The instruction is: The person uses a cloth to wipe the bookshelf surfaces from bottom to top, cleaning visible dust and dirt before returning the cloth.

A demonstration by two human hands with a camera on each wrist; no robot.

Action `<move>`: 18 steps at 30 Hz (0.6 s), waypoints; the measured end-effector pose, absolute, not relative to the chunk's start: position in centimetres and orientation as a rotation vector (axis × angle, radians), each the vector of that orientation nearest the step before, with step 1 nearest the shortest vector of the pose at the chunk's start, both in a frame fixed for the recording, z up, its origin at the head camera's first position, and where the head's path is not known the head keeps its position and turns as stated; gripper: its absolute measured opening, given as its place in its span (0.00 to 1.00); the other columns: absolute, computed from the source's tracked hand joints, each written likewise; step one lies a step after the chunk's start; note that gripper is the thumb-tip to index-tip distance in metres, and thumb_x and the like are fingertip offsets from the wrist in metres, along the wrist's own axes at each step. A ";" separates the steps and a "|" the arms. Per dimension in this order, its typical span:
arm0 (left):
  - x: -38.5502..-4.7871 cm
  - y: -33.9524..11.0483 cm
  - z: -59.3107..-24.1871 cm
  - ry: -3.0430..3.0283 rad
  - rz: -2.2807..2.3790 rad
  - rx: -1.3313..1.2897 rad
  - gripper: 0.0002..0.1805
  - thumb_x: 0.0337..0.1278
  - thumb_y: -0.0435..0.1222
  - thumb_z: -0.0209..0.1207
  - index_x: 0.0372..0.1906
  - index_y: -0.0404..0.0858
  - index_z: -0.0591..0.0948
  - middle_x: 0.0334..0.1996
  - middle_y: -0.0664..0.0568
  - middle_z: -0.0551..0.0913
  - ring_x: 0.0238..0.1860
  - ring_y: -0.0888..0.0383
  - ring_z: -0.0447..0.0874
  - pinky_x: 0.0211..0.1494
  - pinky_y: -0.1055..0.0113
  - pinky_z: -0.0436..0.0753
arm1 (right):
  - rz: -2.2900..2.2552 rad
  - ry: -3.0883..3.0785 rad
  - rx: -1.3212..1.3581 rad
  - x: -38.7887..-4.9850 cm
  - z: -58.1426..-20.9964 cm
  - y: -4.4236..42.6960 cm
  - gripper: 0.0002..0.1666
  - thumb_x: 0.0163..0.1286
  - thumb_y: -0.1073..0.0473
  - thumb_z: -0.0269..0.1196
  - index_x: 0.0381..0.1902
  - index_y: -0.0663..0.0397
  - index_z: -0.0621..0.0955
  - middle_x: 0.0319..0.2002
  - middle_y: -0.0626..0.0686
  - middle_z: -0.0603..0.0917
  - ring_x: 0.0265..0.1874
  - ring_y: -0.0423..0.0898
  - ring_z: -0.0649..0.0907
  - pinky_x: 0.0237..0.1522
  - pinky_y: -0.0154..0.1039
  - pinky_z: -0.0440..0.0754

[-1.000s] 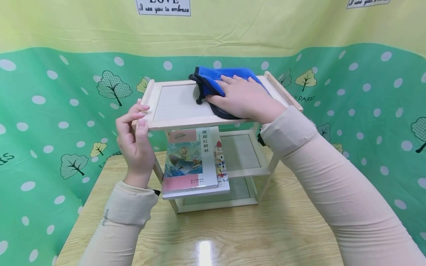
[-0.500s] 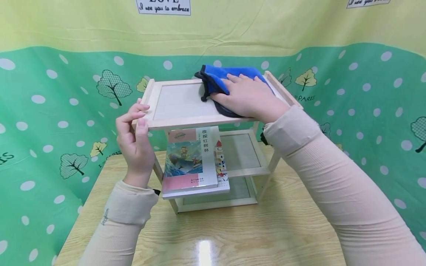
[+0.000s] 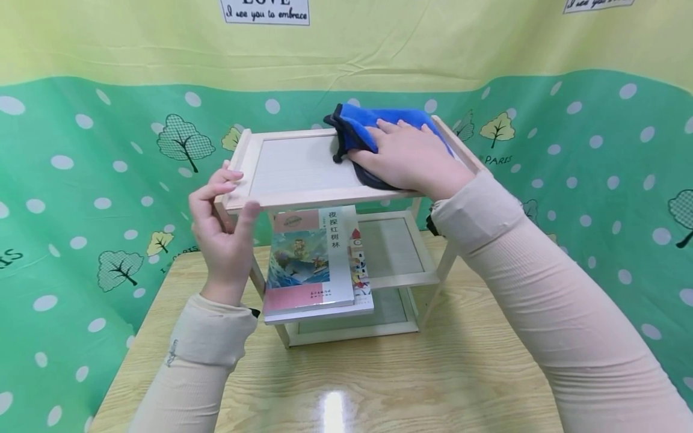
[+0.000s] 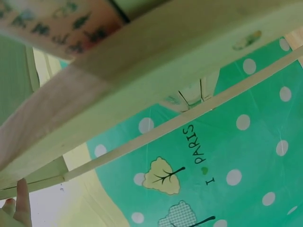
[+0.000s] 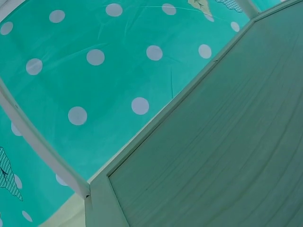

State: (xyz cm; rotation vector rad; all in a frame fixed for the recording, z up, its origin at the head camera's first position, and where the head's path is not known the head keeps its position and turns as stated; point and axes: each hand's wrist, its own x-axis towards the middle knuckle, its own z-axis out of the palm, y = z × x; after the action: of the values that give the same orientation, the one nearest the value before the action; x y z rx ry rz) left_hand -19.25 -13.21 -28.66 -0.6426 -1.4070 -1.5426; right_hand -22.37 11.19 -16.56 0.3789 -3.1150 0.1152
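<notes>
A pale wooden three-tier shelf (image 3: 303,162) stands in the middle of the head view. My left hand (image 3: 224,234) holds its top tier at the left end, fingers bent over the raised side rail and thumb stretched out by the front edge. In the left wrist view a fingertip (image 4: 22,201) shows under a shelf board. My right hand (image 3: 414,157) lies palm down on a blue cloth (image 3: 381,115) with black edging, fingers spread and fairly straight, pressing it on the top tier's right half. The right wrist view shows a shelf panel (image 5: 227,123) but no hand.
Two books, the upper with a sea-scene cover (image 3: 300,258), lie on the middle tier and jut out at the front. The shelf stands on a wood-grain table (image 3: 379,385). A green and yellow patterned curtain (image 3: 108,150) hangs behind and at both sides.
The cloth has slid a little to the right under my right hand. My left thumb has come off the top corner and swung right, while the other left fingers stay put.
</notes>
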 end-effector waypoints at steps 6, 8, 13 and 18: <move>-19.1 -13.2 -28.6 -1.437 -1.513 -0.617 0.41 0.39 0.60 0.72 0.44 0.30 0.72 0.49 0.56 0.82 0.68 0.46 0.71 0.77 0.53 0.67 | 0.135 -3.068 0.390 -22.3 -16.5 11.3 0.44 0.73 0.29 0.40 0.79 0.41 0.54 0.78 0.53 0.56 0.77 0.60 0.57 0.76 0.66 0.54; -19.1 -13.1 -28.6 -1.452 -1.497 -0.603 0.41 0.40 0.60 0.72 0.44 0.30 0.72 0.49 0.57 0.82 0.68 0.49 0.72 0.70 0.63 0.74 | 0.148 -3.045 0.399 -22.3 -16.5 11.5 0.43 0.73 0.29 0.41 0.78 0.42 0.57 0.77 0.53 0.60 0.75 0.60 0.61 0.75 0.64 0.59; -19.1 -13.1 -28.5 -1.470 -1.473 -0.593 0.41 0.42 0.61 0.71 0.45 0.29 0.72 0.50 0.56 0.82 0.52 0.63 0.79 0.50 0.77 0.77 | 0.186 -3.025 0.401 -22.2 -16.4 11.7 0.40 0.74 0.33 0.45 0.76 0.45 0.63 0.74 0.54 0.67 0.71 0.58 0.69 0.70 0.59 0.68; -19.2 -13.0 -28.6 -1.471 -1.452 -0.582 0.41 0.44 0.61 0.70 0.45 0.30 0.72 0.50 0.52 0.82 0.19 0.72 0.64 0.26 0.81 0.67 | 0.219 -3.007 0.285 -22.0 -16.4 11.7 0.30 0.74 0.35 0.46 0.60 0.48 0.76 0.52 0.58 0.82 0.47 0.56 0.80 0.51 0.53 0.77</move>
State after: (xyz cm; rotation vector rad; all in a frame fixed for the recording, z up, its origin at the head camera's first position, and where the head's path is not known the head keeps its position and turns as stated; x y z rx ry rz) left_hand -19.17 -13.04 -28.55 -0.5817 -1.4705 -1.4520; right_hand -21.97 11.70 -16.37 0.2846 -3.0067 0.2190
